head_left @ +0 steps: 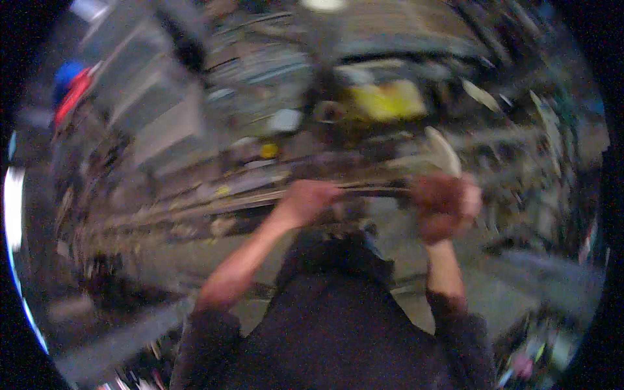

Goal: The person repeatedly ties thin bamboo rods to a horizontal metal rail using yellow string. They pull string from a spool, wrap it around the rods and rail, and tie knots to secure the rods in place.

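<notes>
We have both hands on a long thin bar [374, 191] (heavy blur): left hand [311, 200] closed around it, right hand [445, 207] fisted on its other end. Bar spans between our fingers; progress unclear, nothing visibly finished.

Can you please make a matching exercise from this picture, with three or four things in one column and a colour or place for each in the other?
Things:
1. left hand
2. right hand
3. boxy object
4. rounded object

Colour or place:
a. blue, far upper left
b. closed on the right end of the long thin bar
c. yellow, above the hands
d. on the bar, left of the other hand

Pairs: 1-d, 2-b, 3-c, 4-a
</notes>
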Tool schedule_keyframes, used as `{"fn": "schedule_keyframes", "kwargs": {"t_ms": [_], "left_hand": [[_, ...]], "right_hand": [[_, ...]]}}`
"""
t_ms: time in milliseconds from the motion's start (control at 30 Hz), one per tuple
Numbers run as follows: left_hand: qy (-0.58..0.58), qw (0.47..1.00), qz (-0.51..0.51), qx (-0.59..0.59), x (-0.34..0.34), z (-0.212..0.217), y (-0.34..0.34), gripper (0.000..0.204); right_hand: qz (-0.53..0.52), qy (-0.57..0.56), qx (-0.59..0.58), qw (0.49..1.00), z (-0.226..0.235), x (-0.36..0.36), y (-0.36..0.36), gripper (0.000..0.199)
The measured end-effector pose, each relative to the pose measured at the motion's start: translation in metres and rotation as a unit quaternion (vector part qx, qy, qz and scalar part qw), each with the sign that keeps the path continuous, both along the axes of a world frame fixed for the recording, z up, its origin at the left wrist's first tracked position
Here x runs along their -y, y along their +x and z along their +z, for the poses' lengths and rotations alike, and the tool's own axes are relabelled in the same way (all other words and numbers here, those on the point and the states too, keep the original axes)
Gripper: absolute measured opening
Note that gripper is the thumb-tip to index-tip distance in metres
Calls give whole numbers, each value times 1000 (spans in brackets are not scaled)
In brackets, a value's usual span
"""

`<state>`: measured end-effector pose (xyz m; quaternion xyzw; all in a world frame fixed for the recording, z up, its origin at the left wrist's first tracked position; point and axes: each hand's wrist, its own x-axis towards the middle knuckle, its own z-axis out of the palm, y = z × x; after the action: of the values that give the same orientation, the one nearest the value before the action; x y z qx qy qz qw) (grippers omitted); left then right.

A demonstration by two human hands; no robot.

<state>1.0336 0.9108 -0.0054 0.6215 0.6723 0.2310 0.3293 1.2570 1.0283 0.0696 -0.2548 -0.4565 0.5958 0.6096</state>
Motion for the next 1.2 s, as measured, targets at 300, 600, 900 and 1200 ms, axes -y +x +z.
{"fn": "schedule_keyframes", "kwargs": {"t_ms": [300, 600, 900, 1200], "left_hand": [[51, 990, 103, -84, -12, 9, 7, 55], [22, 999, 15, -43, -17, -21, -14, 25], [49, 993, -39, -97, -56, -46, 29, 20], [53, 989, 60, -121, -42, -62, 35, 24]], "right_hand": [[-58, -85, 171, 980, -98, 23, -85, 21], [102, -298, 42, 948, -119, -33, 36, 37], [253, -294, 439, 810, -335, 140, 202, 51], [442, -90, 380, 808, -186, 68, 31, 26]]}}
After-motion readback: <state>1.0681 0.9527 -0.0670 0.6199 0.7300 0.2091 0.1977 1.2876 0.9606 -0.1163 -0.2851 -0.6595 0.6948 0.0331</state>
